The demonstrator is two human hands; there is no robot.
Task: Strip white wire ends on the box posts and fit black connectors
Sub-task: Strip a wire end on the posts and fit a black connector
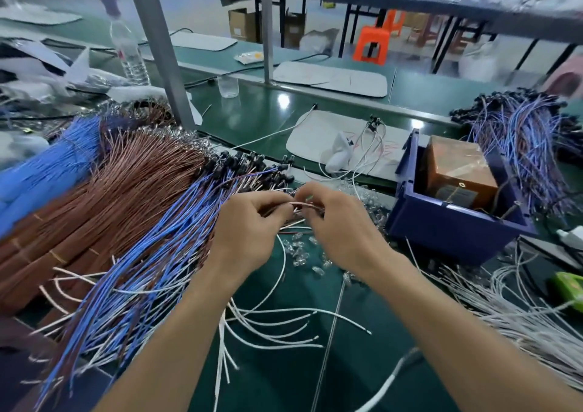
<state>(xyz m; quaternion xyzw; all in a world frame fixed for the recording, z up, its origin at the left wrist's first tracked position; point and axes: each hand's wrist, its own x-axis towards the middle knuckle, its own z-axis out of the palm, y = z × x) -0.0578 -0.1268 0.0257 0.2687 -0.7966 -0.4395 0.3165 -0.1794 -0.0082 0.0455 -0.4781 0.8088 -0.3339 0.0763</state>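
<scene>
A green bench top fills the view. Grey metal posts rise from it, and a water bottle and a small clear cup stand near them. White mats lie flat further back. Beyond the bench are another long table, cardboard boxes on the floor and an orange stool.

A thick sheaf of brown wires lies on the left, with blue wires fanned over it. On the right a dark blue bin holds a brown box, and a heap of purple wires lies behind it.

The white wires lie loose and curved on the bench just below the hands, their tips bared to short metal ends. A larger mass of them spreads along the right edge. The black connectors sit in a dense row at the far ends of the brown and blue wires, just beyond the hands. Small clear parts are scattered under the wrists.

The left hand and the right hand meet above the bench, fingers curled. Each pinches a thin pale wire between thumb and fingertips. Blur hides whether its end carries a connector.
</scene>
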